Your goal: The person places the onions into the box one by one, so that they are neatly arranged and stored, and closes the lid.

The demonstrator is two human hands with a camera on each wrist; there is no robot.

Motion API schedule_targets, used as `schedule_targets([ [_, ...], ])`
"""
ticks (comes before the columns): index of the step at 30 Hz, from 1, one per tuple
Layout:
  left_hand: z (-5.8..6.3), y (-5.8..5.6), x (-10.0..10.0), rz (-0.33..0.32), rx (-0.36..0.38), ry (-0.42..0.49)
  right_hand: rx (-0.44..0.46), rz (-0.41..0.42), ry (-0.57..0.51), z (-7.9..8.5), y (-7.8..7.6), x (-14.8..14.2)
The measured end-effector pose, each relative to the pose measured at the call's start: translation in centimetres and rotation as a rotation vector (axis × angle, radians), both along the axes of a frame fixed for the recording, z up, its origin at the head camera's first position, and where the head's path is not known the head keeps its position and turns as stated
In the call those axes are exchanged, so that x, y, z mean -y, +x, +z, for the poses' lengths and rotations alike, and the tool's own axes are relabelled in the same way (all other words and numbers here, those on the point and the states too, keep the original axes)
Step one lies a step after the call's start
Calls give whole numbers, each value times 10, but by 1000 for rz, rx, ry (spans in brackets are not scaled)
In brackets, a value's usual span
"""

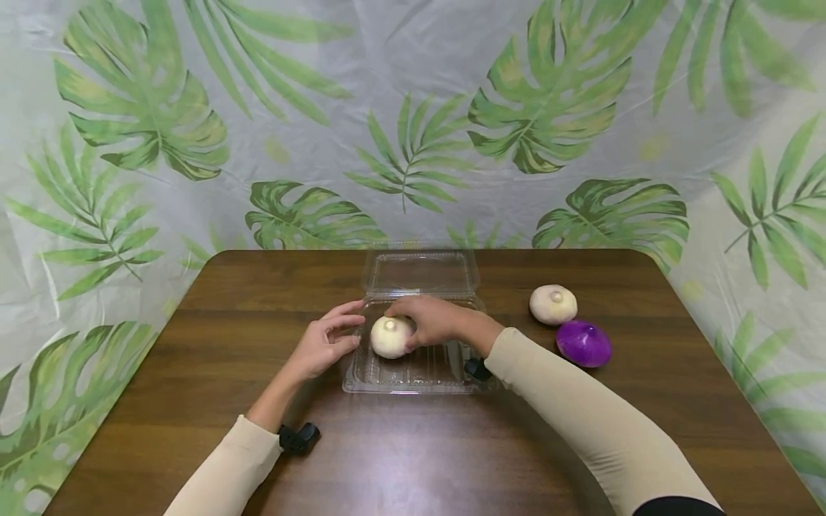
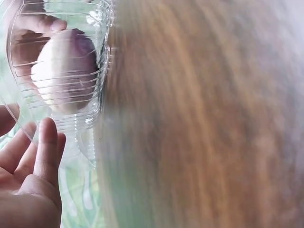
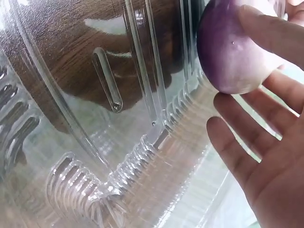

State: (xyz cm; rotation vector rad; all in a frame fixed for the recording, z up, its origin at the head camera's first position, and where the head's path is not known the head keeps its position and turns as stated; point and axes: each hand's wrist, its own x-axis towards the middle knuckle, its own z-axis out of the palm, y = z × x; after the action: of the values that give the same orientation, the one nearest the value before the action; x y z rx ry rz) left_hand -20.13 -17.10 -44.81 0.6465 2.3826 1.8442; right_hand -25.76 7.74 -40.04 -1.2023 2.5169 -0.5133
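A white and purple turnip (image 1: pixel 391 337) is in the left part of a clear plastic clamshell container (image 1: pixel 413 387), its pale side up. My right hand (image 1: pixel 429 320) grips it, thumb (image 3: pixel 270 33) on one side and fingers on the other. In the right wrist view the turnip (image 3: pixel 228 52) shows its purple skin. At the container's left rim, my left hand (image 1: pixel 325 344) has its fingers spread and loosely bent, fingertips right at the edge. Through the container wall the left wrist view shows the turnip (image 2: pixel 69 71).
Two more turnips lie to the right on the brown wooden table (image 1: pixel 258 301): a pale one (image 1: pixel 553 304) behind, a purple one (image 1: pixel 584 344) in front. The container's hinged lid (image 1: pixel 421 272) stands raised at the back. A leaf-printed curtain (image 1: pixel 413 143) hangs behind the table.
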Motion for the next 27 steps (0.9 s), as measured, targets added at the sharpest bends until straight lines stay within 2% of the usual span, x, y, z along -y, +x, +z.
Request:
schedule_targets([
  [4, -1, 1, 1, 2, -7, -4, -4, -10, 24, 1, 2, 2],
  [13, -2, 0, 0, -3, -13, -35, -154, 3, 24, -1, 4, 4],
  [21, 0, 2, 0, -8, -13, -19, -177, 14, 15, -1, 6, 6],
  [27, 0, 2, 1, -6, -15, -19, -160, -3, 31, -2, 7, 7],
])
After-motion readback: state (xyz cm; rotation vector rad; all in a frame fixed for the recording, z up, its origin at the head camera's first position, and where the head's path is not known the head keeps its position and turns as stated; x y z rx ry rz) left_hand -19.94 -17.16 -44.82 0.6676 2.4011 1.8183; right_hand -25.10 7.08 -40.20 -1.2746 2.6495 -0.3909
